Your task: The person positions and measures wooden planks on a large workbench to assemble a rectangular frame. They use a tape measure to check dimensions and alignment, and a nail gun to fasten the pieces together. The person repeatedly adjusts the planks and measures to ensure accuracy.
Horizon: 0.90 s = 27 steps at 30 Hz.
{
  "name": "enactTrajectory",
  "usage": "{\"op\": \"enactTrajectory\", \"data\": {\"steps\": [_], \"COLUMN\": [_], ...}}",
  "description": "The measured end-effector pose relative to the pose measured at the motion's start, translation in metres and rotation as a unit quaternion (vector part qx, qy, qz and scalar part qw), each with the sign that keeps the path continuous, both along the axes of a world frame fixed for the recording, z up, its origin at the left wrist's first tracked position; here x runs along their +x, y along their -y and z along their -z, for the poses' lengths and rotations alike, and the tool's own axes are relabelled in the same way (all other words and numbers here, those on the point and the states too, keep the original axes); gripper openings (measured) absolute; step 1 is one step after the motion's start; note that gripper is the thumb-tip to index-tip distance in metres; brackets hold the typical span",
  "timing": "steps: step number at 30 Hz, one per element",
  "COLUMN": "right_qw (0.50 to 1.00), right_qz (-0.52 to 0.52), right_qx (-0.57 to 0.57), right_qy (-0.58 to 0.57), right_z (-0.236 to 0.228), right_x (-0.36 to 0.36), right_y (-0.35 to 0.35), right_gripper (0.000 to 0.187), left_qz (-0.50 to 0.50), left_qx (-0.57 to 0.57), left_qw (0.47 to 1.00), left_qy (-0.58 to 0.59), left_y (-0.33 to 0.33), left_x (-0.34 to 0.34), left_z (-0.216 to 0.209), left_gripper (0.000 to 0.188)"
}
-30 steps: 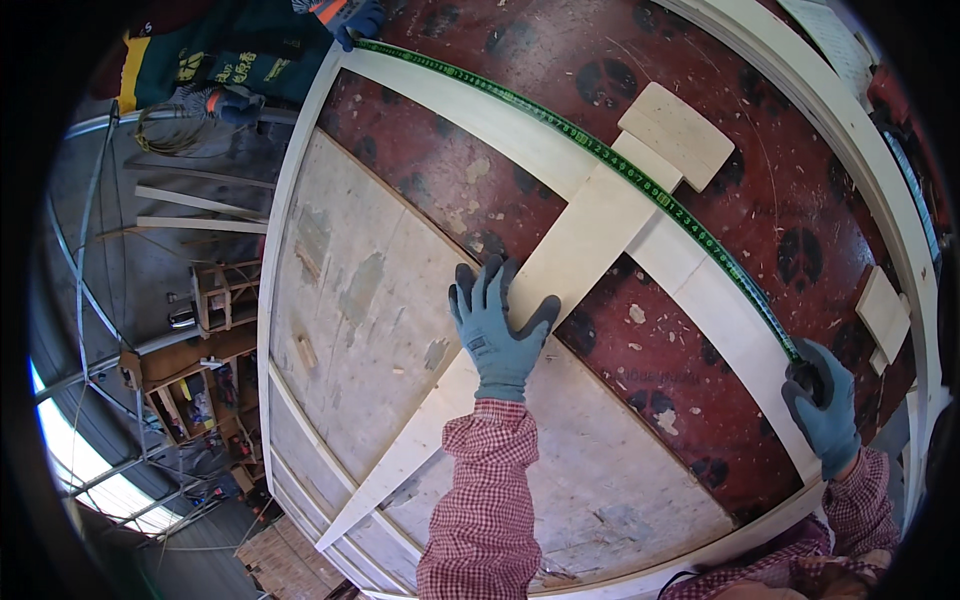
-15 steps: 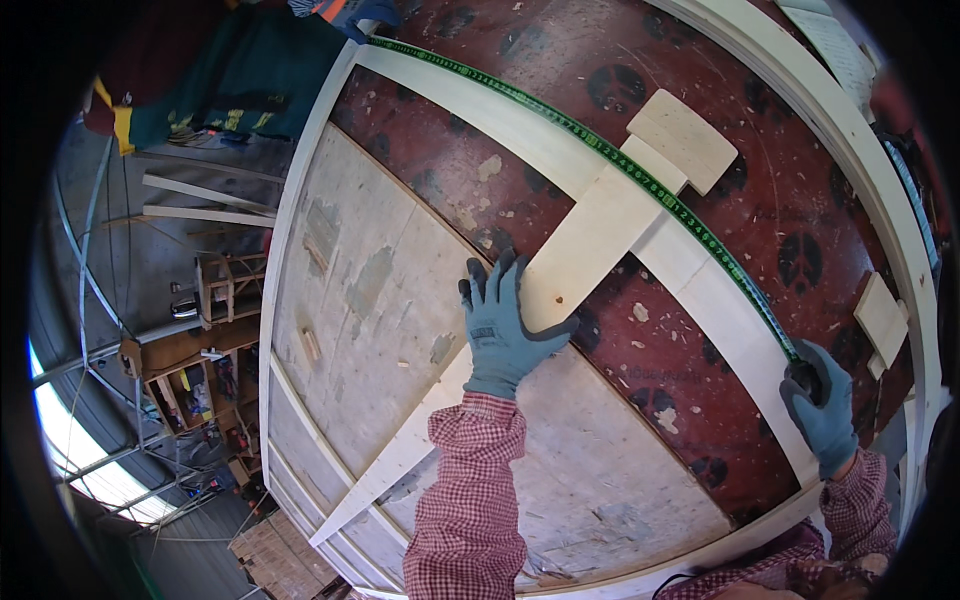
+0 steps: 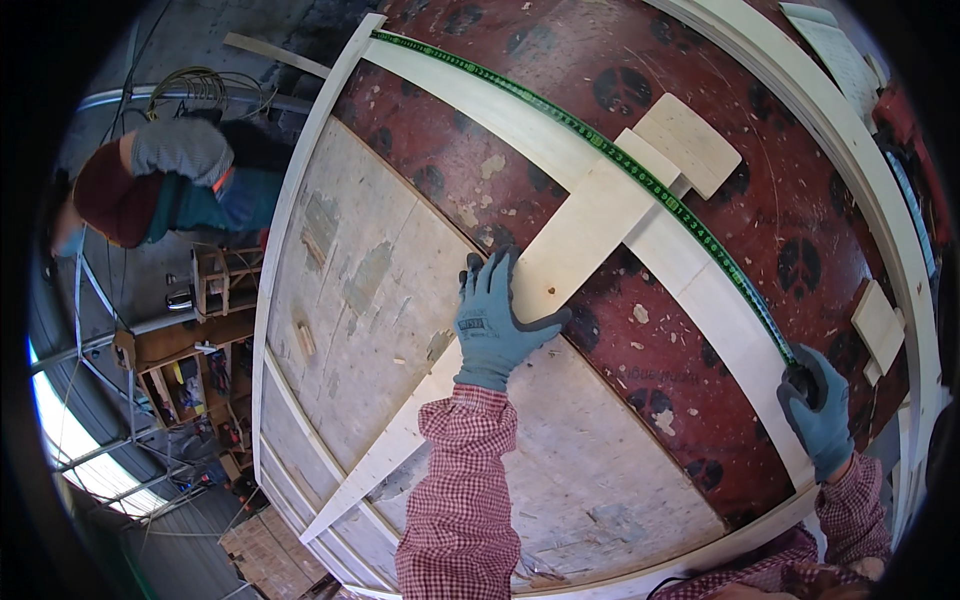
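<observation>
My left hand (image 3: 490, 325), in a blue-grey glove, lies palm down with fingers spread on a long pale wooden plank (image 3: 572, 245). The plank runs diagonally across a wooden frame. My right hand (image 3: 822, 412), also gloved, grips a dark tape measure (image 3: 803, 382) near the frame's right side. Its green blade (image 3: 597, 138) stretches up and left along a white crosswise board (image 3: 480, 108), over the plank's upper end, to the frame's far left corner. A rounded wooden block (image 3: 688, 145) lies beside that end of the plank.
A worn plywood panel (image 3: 350, 300) sits within the frame over a dark red, printed sheet (image 3: 560, 50). Small wood offcuts (image 3: 878, 330) lie at the right. Left of the frame, a co-worker (image 3: 170, 180) is bent over near a wooden shelf unit (image 3: 190, 345).
The co-worker's hand has left the tape's far end, and the co-worker has moved away to the left. My hands stay nearly in place; the view has shifted slightly.
</observation>
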State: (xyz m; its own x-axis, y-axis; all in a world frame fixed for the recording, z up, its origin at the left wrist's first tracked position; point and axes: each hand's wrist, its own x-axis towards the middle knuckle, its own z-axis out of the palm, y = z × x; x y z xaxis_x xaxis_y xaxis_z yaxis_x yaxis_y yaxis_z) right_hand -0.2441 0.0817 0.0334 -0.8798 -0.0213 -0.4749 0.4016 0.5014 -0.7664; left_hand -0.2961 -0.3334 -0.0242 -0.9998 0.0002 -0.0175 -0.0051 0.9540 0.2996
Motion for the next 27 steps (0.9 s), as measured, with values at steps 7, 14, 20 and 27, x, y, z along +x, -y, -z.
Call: {"op": "enactTrajectory", "data": {"steps": [7,14,20,27], "right_qw": [1.000,1.000,1.000,1.000], "right_qz": [0.000,-0.004,-0.003,0.000], "right_qx": [-0.003,-0.004,0.002,0.015], "right_qy": [0.009,0.002,0.013,0.005], "right_z": [-0.003,-0.002,-0.006,-0.002], "right_x": [-0.002,-0.003,-0.004,-0.002], "right_y": [0.003,0.003,0.006,0.005], "right_gripper": [0.048,0.048,0.048,0.048], "left_qz": [-0.012,-0.017,-0.019,-0.014], "left_qx": [0.013,0.004,0.002,0.009], "left_qw": [1.000,1.000,1.000,0.999], "left_qy": [-0.015,-0.018,-0.018,-0.044], "left_y": [0.007,0.010,0.009,0.010], "left_x": [-0.009,-0.012,-0.014,-0.012], "left_z": [-0.003,-0.005,-0.006,0.004], "left_gripper": [0.097,0.097,0.097,0.095]}}
